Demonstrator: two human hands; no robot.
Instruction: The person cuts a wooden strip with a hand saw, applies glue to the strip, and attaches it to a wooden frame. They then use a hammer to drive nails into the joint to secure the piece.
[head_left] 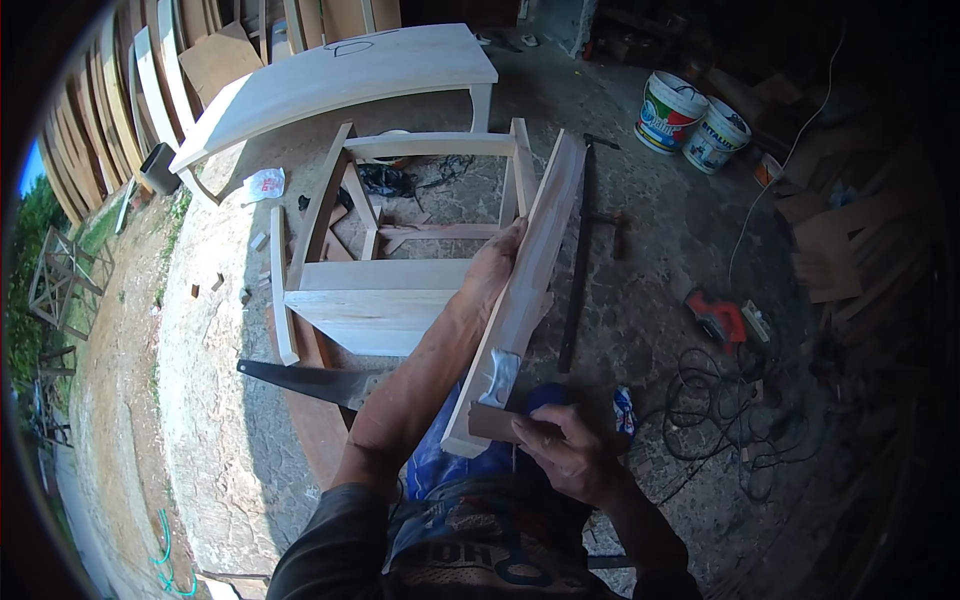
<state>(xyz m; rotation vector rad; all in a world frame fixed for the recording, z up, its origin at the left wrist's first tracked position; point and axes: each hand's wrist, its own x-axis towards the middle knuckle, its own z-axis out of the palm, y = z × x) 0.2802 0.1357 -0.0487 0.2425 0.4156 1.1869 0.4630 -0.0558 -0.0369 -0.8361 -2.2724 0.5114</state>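
One pale wooden board [522,300] slants up from my lap, and my left hand [497,262] grips it partway along. My right hand [575,455] pinches one flat brown piece [493,423] against the board's near end, and just beyond that piece one patch of white paste [502,372] sits on the wood. To the right of my left hand lies one long dark bar [580,270]. Ahead of the same hand and to its left stands one wooden frame [380,275], with one loose stick [281,290] beside it; one handsaw [300,380] lies left of my forearm. Well right of my right hand I count one red power tool [716,318] near a tangle of black cable [720,400], and farther ahead two buckets [692,125]. Under it all is rough, stained concrete floor [660,260], sunlit far to my left. Beyond the frame stands one low white table [400,60], with many planks [105,110] leaning behind.
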